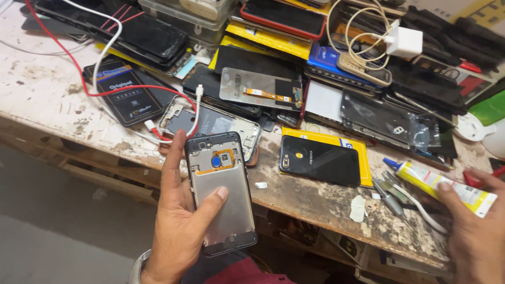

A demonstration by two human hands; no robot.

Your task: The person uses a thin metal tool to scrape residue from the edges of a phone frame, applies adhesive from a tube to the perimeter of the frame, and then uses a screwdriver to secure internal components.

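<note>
The right hand (476, 231) is cut off by the lower right corner, its wrist out of view. Its fingers hide part of the glue tube (447, 186). The stacked phone parts (294, 31) run off the top edge.

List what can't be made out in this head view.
- Right hand: cut off by the right and bottom edges; only part shows on the glue tube.
- Phone in the left hand: only its open back shows; the screen side faces away.
- Lower phones in the pile: covered by those stacked above.
- Tweezers: partly under a white cable.
</note>
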